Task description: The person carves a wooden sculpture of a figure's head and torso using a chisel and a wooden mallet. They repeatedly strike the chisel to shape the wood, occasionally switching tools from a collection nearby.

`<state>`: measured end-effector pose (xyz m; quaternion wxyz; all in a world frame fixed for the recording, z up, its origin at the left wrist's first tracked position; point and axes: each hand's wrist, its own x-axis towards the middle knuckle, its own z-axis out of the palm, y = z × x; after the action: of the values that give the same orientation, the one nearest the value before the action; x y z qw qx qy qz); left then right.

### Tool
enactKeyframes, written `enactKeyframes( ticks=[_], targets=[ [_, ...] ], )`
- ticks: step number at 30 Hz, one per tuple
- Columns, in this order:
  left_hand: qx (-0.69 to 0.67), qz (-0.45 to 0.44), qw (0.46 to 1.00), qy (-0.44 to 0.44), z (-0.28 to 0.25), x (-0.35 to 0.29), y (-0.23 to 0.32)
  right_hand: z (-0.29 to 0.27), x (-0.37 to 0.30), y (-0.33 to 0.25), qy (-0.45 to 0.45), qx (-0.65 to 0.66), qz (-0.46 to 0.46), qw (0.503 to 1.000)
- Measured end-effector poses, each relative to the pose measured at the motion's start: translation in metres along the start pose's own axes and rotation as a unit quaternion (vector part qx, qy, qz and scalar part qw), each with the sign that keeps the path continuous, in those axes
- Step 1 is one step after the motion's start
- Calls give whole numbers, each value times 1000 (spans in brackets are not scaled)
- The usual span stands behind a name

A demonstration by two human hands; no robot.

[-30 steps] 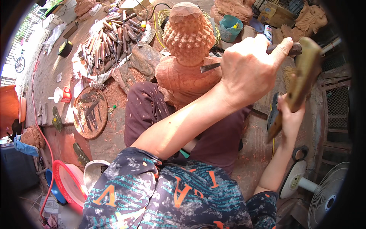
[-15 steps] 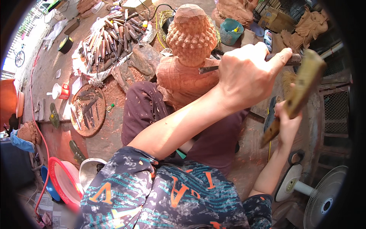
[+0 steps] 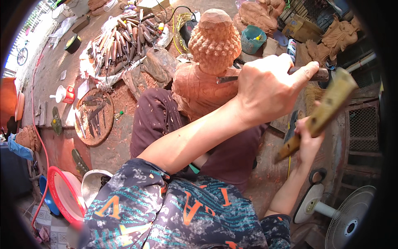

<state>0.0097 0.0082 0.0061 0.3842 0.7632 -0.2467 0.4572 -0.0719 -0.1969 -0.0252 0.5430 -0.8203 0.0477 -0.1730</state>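
Between my knees stands a reddish-brown carved wooden statue (image 3: 214,43), its head covered in rounded knobs, its shoulders smoother. My left hand (image 3: 267,89) is closed round a chisel (image 3: 320,74), thumb stretched along the handle. The chisel's flat metal blade points left across the statue's upper body below the neck; whether its edge touches the wood I cannot tell. At the right my right hand (image 3: 309,141) grips a worn yellowish wooden mallet (image 3: 331,99), held slanting. The mallet's thick upper end is close to the butt of the chisel handle, with a small gap visible.
Many wood-handled chisels (image 3: 120,45) lie heaped at the far left. Nearer is a round board (image 3: 108,128) with blades and shavings. A teal bucket (image 3: 251,41) and a spray can (image 3: 291,50) stand beyond the statue. A fan (image 3: 350,226) is at lower right, a red-rimmed basin (image 3: 62,195) at lower left.
The view has shifted slightly, with the statue now a little farther right and lower. The mallet has come down and leftward a little and looks less blurred. Both hands keep their grips.
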Motion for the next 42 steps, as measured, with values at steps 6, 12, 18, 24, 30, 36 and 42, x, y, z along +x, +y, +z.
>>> enactKeyframes(
  ticks=[6,12,18,24,30,36,42],
  targets=[
    [-33,33,999,-16,-9,3,11,-1,2,7,7,-68,47,997],
    [-29,15,999,-6,2,3,9,8,0,-22,24,125,-26,992],
    [-28,18,999,3,3,3,6,10,-3,-24,36,95,-28,994],
    [-17,11,1000,-2,3,2,5,4,-3,-12,53,92,-13,994],
    [-10,11,1000,-7,3,-1,4,2,-4,-7,51,5,-34,998],
    [-24,15,1000,-3,0,-3,2,2,-11,7,47,-103,-71,991],
    [-30,39,999,1,-4,-3,4,0,-21,2,68,-25,-20,997]
  ],
)
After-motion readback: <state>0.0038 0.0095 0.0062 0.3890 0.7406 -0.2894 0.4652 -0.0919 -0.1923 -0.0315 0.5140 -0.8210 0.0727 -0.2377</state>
